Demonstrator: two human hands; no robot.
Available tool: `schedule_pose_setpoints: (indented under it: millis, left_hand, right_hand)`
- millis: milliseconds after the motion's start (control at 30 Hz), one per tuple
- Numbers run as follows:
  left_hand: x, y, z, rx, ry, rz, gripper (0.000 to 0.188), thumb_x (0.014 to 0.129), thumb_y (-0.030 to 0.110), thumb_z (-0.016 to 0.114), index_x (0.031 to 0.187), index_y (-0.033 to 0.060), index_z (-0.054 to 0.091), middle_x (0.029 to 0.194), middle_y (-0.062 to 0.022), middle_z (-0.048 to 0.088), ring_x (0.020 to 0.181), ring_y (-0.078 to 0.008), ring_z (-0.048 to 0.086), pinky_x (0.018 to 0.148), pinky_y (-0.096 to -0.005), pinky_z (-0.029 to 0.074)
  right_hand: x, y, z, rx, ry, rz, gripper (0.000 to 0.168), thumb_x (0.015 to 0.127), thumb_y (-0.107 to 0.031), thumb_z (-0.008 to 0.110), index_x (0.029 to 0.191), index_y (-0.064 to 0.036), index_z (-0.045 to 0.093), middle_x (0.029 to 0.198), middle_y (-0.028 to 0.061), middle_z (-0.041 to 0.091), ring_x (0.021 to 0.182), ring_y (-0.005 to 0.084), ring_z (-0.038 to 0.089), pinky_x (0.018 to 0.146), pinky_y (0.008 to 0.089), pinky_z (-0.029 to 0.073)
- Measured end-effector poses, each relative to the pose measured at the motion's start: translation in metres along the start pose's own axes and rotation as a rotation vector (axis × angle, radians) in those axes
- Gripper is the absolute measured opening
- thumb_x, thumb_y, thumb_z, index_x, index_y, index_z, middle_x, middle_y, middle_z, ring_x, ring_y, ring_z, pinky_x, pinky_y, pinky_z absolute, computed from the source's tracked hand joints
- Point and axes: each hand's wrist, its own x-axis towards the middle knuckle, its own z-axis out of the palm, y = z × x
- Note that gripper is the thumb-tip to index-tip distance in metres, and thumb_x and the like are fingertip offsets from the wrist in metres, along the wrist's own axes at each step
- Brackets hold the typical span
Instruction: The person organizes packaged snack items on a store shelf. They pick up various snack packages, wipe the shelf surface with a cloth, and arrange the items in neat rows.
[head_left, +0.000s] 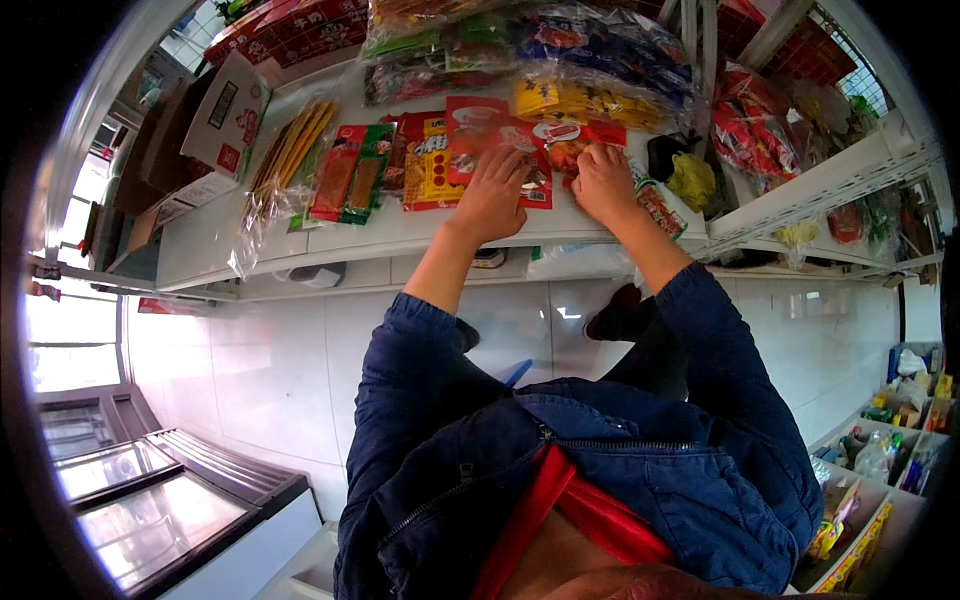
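Observation:
My left hand (489, 186) lies palm down over a red snack packet (475, 124) on the white shelf (360, 234). Its fingers stretch forward, and what is under them is hidden. To its right, my right hand (606, 178) has its fingers bent over another red packet (564, 154) with food pictured on it. Whether either hand grips a packet cannot be made out. A red and yellow packet (429, 161) lies left of my left hand, with a red and green packet (352, 172) farther left. Close to my right wrist is a small patterned packet (660, 210).
Thin sticks in clear plastic (292, 150) and an open cardboard box (217, 127) stand at left. Yellow packets (585, 101) and blue packets (600, 45) are piled behind. A metal shelf rail (817, 180) crosses at right. A glass-topped freezer (172, 517) stands behind me at left.

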Motion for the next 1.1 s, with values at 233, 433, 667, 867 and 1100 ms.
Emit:
schedule_pose_setpoints:
  millis: [233, 433, 667, 867, 1100]
  left_hand:
    - [-0.010, 0.014, -0.017, 0.050, -0.089, -0.119, 0.066, 0.075, 0.019, 0.056, 0.135, -0.0015, 0.039, 0.146, -0.0194, 0.028, 0.139, -0.0339, 0.018, 0.115, -0.0460, 0.012]
    - [0.000, 0.041, -0.007, 0.002, 0.065, 0.017, 0.064, 0.073, 0.022, 0.060, 0.130, -0.0031, 0.043, 0.139, -0.0213, 0.037, 0.134, -0.0366, 0.027, 0.112, -0.0493, 0.017]
    - [0.010, 0.041, 0.012, 0.102, -0.200, -0.125, 0.072, 0.084, 0.047, 0.054, 0.141, 0.0090, 0.032, 0.140, -0.0177, 0.038, 0.135, -0.0333, 0.027, 0.112, -0.0568, 0.006]
    - [0.004, 0.048, -0.004, 0.201, -0.151, -0.137, 0.069, 0.077, 0.048, 0.062, 0.133, 0.0122, 0.044, 0.121, -0.0124, 0.049, 0.122, -0.0325, 0.037, 0.108, -0.0619, 0.010]
    - [0.000, 0.049, -0.006, 0.242, -0.197, -0.208, 0.063, 0.086, 0.051, 0.050, 0.140, 0.0213, 0.037, 0.144, -0.0179, 0.031, 0.136, -0.0363, 0.021, 0.106, -0.0659, 0.008]
  right_hand:
    - [-0.010, -0.007, -0.039, 0.207, -0.052, -0.027, 0.055, 0.080, -0.043, 0.065, 0.117, -0.005, 0.051, 0.129, 0.0165, 0.042, 0.120, 0.0375, 0.038, 0.101, 0.0505, 0.030]
    - [-0.060, 0.032, -0.076, 0.007, -0.477, 0.212, 0.082, 0.080, -0.055, 0.061, 0.143, -0.013, 0.030, 0.150, 0.0181, 0.018, 0.139, 0.0383, 0.014, 0.109, 0.0555, 0.018]
    - [-0.086, 0.079, -0.059, 0.328, -0.488, 0.048, 0.062, 0.088, -0.036, 0.058, 0.142, -0.015, 0.034, 0.150, 0.0098, 0.023, 0.140, 0.0306, 0.016, 0.110, 0.0466, 0.024]
    - [-0.053, 0.070, -0.053, 0.485, -0.191, 0.427, 0.048, 0.087, -0.025, 0.058, 0.131, -0.009, 0.046, 0.132, 0.0164, 0.047, 0.129, 0.0345, 0.036, 0.106, 0.0425, 0.031]
    - [-0.029, 0.047, -0.012, 0.010, -0.149, 0.035, 0.041, 0.085, -0.026, 0.059, 0.119, -0.005, 0.051, 0.121, 0.0185, 0.054, 0.118, 0.0346, 0.047, 0.091, 0.0436, 0.046]
